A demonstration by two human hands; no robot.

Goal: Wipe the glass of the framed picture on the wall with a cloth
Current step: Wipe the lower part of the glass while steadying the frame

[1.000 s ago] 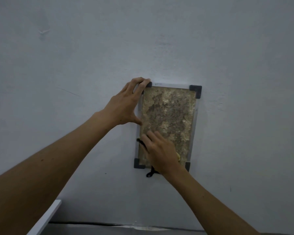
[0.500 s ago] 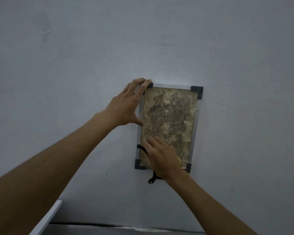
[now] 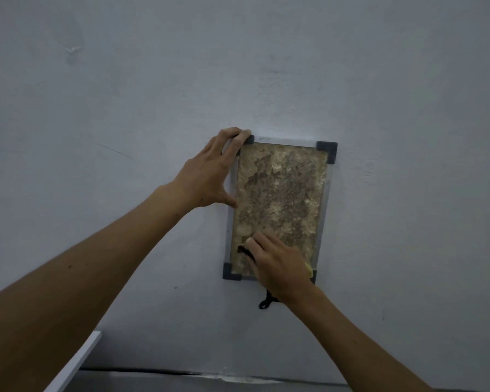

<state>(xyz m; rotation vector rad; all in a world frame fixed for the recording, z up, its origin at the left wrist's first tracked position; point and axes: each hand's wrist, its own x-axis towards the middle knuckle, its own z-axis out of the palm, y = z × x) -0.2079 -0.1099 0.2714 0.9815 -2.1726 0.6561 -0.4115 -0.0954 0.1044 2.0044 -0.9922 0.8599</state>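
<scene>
The framed picture point(image 3: 280, 199) hangs on the grey wall, a mottled brown-and-tan image under glass with a pale frame and dark corner pieces. My left hand point(image 3: 210, 176) grips its top-left corner, fingertips over the top edge and thumb against the left side. Low on the glass, my right hand point(image 3: 277, 267) lies flat and presses the cloth point(image 3: 242, 249) against it. The hand hides most of the cloth: a dark strip shows by the fingertips, a yellow bit at the right, and a black loop hangs below the frame.
The bare grey wall point(image 3: 408, 108) fills the view. A white ledge or board edge point(image 3: 77, 363) juts in at the lower left. A dark seam point(image 3: 181, 373) runs along the bottom of the wall.
My right hand has slid a little downward and to the right over the lower glass with the cloth. The left hand has kept its hold on the top-left corner.
</scene>
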